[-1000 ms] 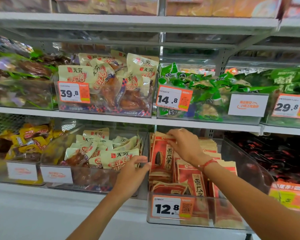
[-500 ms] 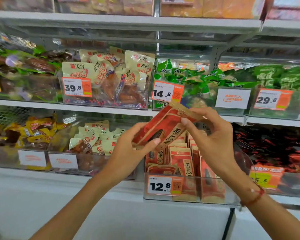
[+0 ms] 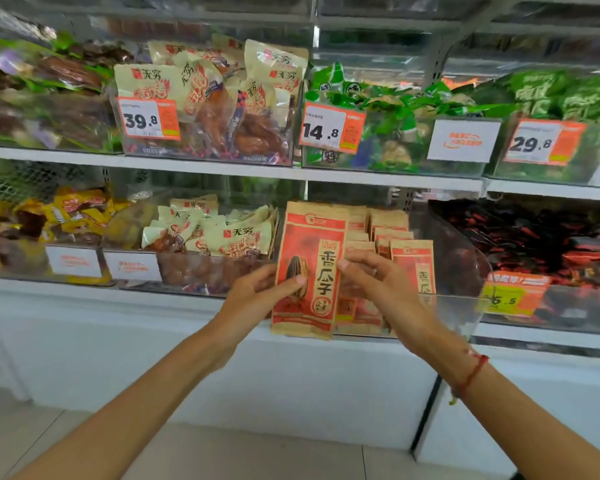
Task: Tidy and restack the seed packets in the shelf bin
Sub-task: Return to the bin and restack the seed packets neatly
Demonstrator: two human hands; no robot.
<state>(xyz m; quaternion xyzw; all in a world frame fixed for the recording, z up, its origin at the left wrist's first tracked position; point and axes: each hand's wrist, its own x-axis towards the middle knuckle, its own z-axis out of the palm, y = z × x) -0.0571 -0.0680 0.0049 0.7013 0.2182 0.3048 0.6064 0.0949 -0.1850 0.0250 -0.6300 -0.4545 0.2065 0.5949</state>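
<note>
Currently one seed packet [image 3: 309,271] is held upright in front of the clear shelf bin [image 3: 465,258], printed face toward the camera, its lower edge hanging below the bin's front lip. Left hand [image 3: 257,299] grips the packet's left edge, thumb across the front near the seed picture, fingers behind; right hand [image 3: 378,282] pinches the right edge, fingertips curled onto the front beside the lettering. Two-handed hold at mid-height probably keeps the flat pouch square and face-out, ready to slot in straight. Remaining seed packets [image 3: 392,237] stand in the bin in rows behind, tops stepped and uneven, some leaning; front right one [image 3: 414,268] stands upright against the bin's front wall. Judged stage: early, one packet out, the rest not yet squared. Red string bracelet [image 3: 471,374] on right wrist. Neighbouring bin to the left holds cream snack bags [image 3: 236,233]; dark red packs [image 3: 534,237] to the right behind a yellow price tag [image 3: 506,299]. Upper shelf: price tags 39.8 [image 3: 148,118] and 14.8 [image 3: 329,129], green packs [image 3: 395,105] piled loosely
</note>
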